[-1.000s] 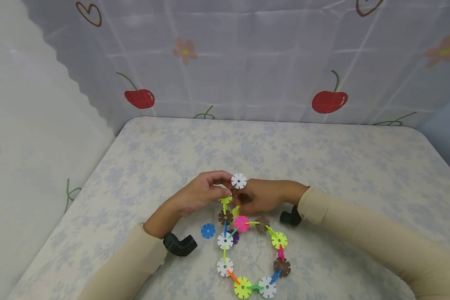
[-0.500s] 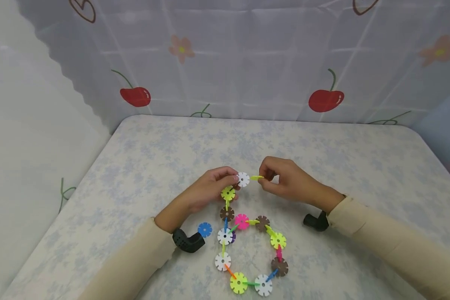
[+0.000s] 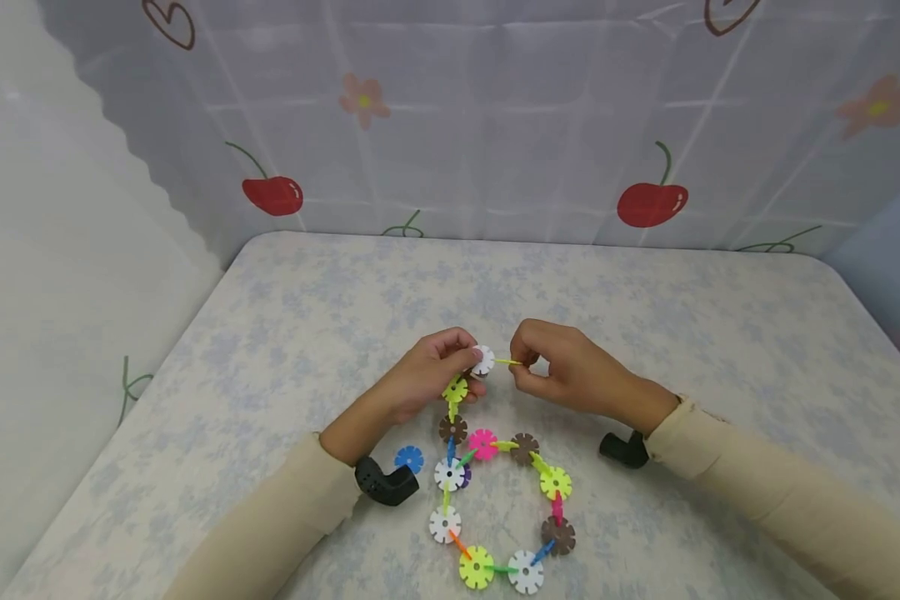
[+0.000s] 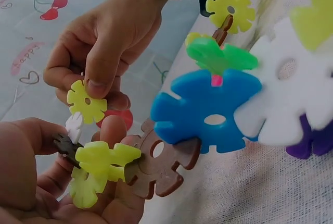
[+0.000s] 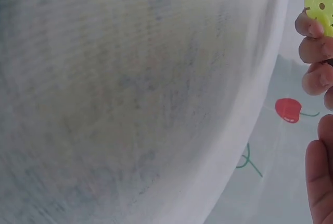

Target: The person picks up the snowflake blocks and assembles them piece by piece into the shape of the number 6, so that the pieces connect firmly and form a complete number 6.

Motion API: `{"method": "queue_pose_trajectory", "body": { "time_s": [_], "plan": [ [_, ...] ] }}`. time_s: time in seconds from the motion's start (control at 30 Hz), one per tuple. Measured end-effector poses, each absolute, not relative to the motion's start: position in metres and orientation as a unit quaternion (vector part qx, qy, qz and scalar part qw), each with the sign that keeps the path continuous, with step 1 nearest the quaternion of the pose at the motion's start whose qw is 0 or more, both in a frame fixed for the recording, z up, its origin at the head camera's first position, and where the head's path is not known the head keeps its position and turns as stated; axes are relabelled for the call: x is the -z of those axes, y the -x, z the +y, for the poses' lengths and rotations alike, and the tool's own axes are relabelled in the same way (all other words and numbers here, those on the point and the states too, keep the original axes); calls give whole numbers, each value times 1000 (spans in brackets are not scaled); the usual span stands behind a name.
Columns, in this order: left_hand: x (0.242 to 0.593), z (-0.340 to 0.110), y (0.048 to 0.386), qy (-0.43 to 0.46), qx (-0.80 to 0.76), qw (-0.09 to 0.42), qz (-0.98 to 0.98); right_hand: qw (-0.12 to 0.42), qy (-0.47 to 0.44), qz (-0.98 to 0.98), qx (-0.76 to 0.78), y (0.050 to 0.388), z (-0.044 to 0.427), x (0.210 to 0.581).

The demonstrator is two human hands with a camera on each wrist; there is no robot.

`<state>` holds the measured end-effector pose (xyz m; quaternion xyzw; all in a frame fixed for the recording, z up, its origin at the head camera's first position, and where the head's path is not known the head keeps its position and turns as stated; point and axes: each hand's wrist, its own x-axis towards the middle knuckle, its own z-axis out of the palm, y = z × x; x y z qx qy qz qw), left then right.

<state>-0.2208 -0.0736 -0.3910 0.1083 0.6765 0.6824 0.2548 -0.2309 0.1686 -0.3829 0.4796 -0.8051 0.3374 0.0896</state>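
Note:
Notched plastic snowflake discs are slotted together into a chain. My left hand (image 3: 429, 377) holds the chain's upper end, its thumb on a white snowflake disc (image 3: 484, 360). A yellow snowflake disc (image 4: 87, 102), edge-on in the head view, meets the white one's right side. My right hand (image 3: 573, 367) pinches that yellow disc between thumb and finger. A dark brown disc (image 4: 67, 149) and yellow discs (image 4: 106, 160) lie by my left fingers in the left wrist view. In the right wrist view, fingers (image 5: 315, 49) and a yellow disc (image 5: 321, 6) show only at the edge.
Below the hands, the chain joins a ring of coloured discs (image 3: 525, 572) lying on the patterned table (image 3: 330, 300). A loose blue disc (image 3: 408, 459) lies left of it. Behind the table hangs a cherry-print curtain (image 3: 465, 125).
My right hand has drawn out to the right from behind the white disc, with a yellow disc now showing in its fingers. That disc has turned edge-on. My left thumb has come onto the white disc.

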Motion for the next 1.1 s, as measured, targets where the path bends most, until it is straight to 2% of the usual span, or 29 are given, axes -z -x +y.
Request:
{"method": "queue_pose_trajectory", "body": {
  "time_s": [0.27,0.77,1.1],
  "plan": [
    [389,-73,220,-114,-691,244,670,127,-500,-786,-340,231,167,385],
    [382,-74,219,-135,-697,239,662,139,-521,-781,-315,227,163,382],
    [381,-75,211,-108,-720,248,639,149,-533,-774,-307,223,156,380]
  ]
}}
